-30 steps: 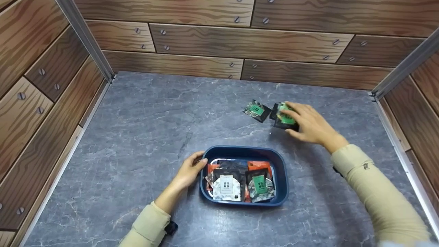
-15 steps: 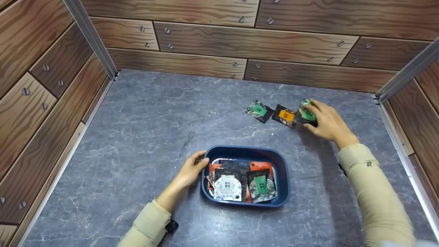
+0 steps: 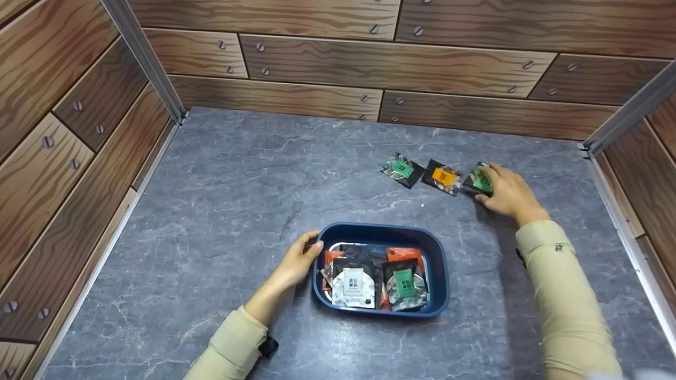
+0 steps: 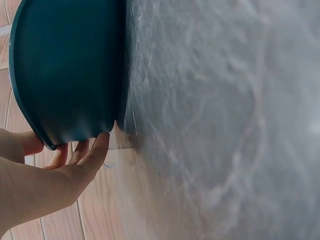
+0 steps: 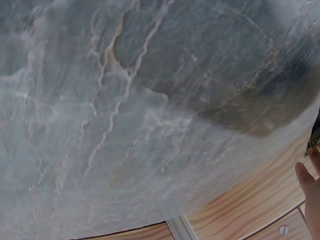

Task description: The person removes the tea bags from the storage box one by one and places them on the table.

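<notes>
A blue rectangular tub [image 3: 443,279] stands on the grey marbled surface; its outer wall [image 4: 65,70] fills much of the left wrist view. My left hand [image 3: 296,261] grips its left end, thumb at the rim and fingers against the outside. Inside lie several sachets, among them a white-fronted sachet [image 3: 353,287] and a green-labelled sachet [image 3: 405,287]. At the back right, my right hand [image 3: 509,192] pinches a black sachet with a green label [image 3: 479,180]. Beside it lie an orange-labelled sachet [image 3: 442,177] and another green-labelled sachet [image 3: 402,170]. The right wrist view catches only the fingers [image 5: 306,175] and a sachet edge.
Wood-print panels [image 3: 317,58] wall the surface at the back and both sides. Metal strips [image 3: 153,68] run up the corners. Orange sachets [image 3: 404,255] lie under others in the tub. Open surface [image 3: 211,211] stretches left of the tub.
My right hand has moved right with the green-labelled sachet, uncovering the orange-labelled one, then lowered slightly toward the surface. My left hand keeps its grip on the tub.
</notes>
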### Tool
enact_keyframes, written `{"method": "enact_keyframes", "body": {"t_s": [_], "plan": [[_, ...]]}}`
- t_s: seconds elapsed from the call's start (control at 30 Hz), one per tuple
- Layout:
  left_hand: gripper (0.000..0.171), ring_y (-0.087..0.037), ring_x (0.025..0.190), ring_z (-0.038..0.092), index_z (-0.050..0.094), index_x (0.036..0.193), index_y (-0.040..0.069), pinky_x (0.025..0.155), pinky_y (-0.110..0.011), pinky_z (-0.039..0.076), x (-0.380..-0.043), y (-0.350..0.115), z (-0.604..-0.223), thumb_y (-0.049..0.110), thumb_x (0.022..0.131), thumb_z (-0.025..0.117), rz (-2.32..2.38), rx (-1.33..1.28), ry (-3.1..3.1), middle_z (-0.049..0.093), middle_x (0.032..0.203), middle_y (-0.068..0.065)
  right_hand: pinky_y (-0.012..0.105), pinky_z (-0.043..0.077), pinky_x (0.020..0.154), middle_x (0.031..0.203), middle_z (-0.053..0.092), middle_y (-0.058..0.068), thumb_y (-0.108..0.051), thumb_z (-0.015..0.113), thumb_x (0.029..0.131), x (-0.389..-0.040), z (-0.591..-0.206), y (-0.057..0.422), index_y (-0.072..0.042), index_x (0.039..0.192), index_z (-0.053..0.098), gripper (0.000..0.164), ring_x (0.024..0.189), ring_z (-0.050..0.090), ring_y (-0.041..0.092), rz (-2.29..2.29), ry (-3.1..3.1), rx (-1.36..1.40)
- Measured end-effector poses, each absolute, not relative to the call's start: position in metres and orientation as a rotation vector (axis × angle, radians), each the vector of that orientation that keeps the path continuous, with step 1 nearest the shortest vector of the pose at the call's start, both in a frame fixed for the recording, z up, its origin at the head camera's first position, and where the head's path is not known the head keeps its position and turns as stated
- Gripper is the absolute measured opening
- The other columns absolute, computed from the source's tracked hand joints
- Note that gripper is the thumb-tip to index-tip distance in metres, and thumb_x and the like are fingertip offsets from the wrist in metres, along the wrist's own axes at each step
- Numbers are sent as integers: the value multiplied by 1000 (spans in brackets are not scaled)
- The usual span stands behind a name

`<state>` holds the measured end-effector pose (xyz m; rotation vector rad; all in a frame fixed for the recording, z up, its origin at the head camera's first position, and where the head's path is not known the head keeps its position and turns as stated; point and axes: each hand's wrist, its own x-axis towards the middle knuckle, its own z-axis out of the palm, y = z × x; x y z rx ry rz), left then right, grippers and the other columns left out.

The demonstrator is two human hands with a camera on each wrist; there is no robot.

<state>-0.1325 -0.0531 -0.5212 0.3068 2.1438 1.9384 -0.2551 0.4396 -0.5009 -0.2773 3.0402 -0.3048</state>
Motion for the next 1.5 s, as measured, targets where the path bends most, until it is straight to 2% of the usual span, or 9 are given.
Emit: {"method": "enact_keyframes", "body": {"t_s": [0.13, 0.23, 0.43, 0.77, 1.07, 1.23, 1.5], "plan": [[40, -35, 113, 59, 48, 132, -13, 102, -41, 47, -133, -53, -523, 15, 103, 50, 1943, 298, 2146, 60, 122, -27, 69, 21, 110, 146, 30, 39, -23, 68, 89, -254, -506, 442, 4, 146, 37, 70, 132, 29, 57, -332, 3027, -247], [39, -40, 115, 57, 46, 134, -14, 103, -45, 46, -134, -51, -523, 9, 103, 48, 1915, 245, 2151, 58, 125, -30, 69, 21, 110, 146, 31, 39, -24, 68, 90, -254, -511, 443, 5, 145, 38, 69, 132, 30, 57, -353, 3020, -232], [39, -43, 115, 56, 44, 135, -15, 103, -47, 46, -134, -49, -520, 7, 103, 48, 1904, 223, 2157, 56, 126, -32, 70, 25, 107, 145, 31, 40, -32, 64, 94, -257, -515, 443, 7, 146, 36, 71, 128, 31, 60, -337, 3015, -183], [38, -43, 117, 56, 46, 134, -16, 105, -48, 44, -136, -50, -524, 5, 103, 48, 1916, 253, 2162, 57, 126, -32, 71, 21, 108, 148, 22, 41, -49, 51, 99, -257, -517, 440, 4, 150, 30, 77, 132, 24, 60, -336, 2941, -69], [39, -43, 115, 57, 43, 135, -17, 101, -45, 48, -134, -50, -523, 6, 103, 46, 1928, 244, 2125, 56, 126, -33, 71, 24, 108, 147, 26, 41, -43, 52, 100, -257, -519, 438, 5, 149, 32, 72, 131, 28, 60, -349, 2963, -82], [39, -42, 114, 57, 44, 135, -16, 102, -46, 47, -134, -49, -523, 6, 103, 47, 1911, 230, 2149, 57, 126, -32, 71, 19, 109, 149, 21, 41, -46, 53, 99, -254, -515, 436, 5, 150, 31, 75, 133, 23, 60, -363, 2959, -87], [39, -41, 114, 58, 46, 134, -15, 103, -49, 45, -134, -50, -522, 7, 103, 49, 1878, 249, 2197, 57, 126, -32, 67, 23, 110, 150, 31, 34, -40, 58, 98, -248, -507, 418, 3, 145, 42, 65, 135, 29, 53, -252, 3061, -271]]}}
